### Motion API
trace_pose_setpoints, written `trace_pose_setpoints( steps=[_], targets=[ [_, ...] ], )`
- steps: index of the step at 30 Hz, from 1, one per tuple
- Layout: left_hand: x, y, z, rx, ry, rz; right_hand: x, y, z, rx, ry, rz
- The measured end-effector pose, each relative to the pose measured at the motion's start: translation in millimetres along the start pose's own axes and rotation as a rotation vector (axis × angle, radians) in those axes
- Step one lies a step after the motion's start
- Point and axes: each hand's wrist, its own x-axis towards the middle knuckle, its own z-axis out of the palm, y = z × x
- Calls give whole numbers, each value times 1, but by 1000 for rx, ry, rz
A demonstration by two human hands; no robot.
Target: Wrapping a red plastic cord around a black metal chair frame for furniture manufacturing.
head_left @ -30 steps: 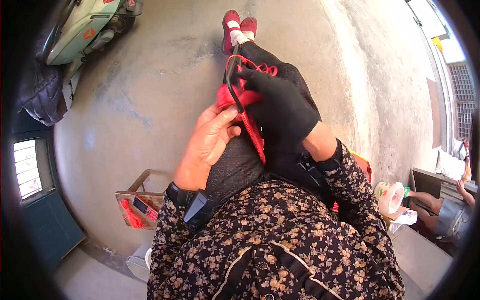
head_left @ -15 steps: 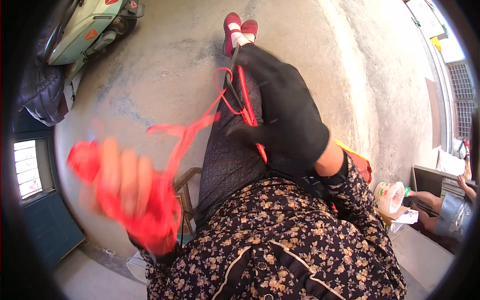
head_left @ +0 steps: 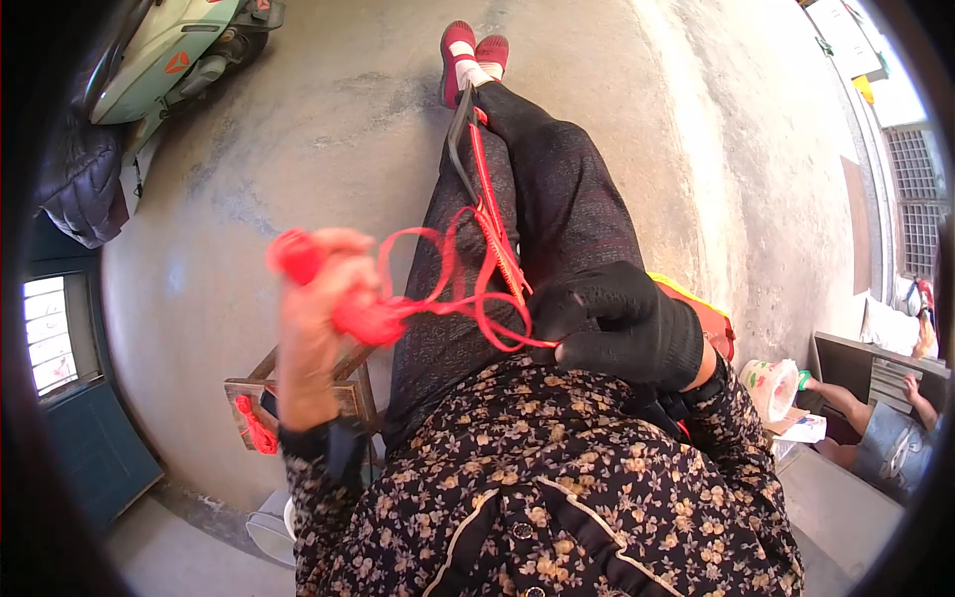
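My left hand (head_left: pixel 330 279), bare and slightly blurred, is closed round a bundle of red cord (head_left: pixel 370 320). From the bundle, loose red loops run across my lap to my right hand (head_left: pixel 632 323), which wears a black glove. Its thumb and finger pinch the red cord by my right thigh. Along my legs lies a long, narrow dark strip (head_left: pixel 456 139), with red cord wound along its nearer part (head_left: pixel 505 251). Its exact kind is unclear. The loops pass in front of this strip.
To the left stands a small wooden stool (head_left: pixel 237 391) with another red cord bundle (head_left: pixel 261 430) on it. A scooter (head_left: pixel 164 75) is at the far left. On the right are a white plastic container (head_left: pixel 764 386), a red-and-yellow item (head_left: pixel 706 318) and another person (head_left: pixel 885 443).
My left hand has moved up and toward the middle with the cord bundle. My right hand has come down from over the strip and now pinches the cord near my waist. The stool is uncovered.
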Motion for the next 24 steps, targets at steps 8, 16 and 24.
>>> trace_pose_setpoints(
  steps=[8,16,24],
  targets=[
    [40,-55,87,639,111,214,-2,-21,9,311,142,224],
    [43,-18,20,-168,130,54,30,-42,-30,236,419,165],
    [43,34,21,332,337,494,86,59,-49,52,492,109]
  ],
)
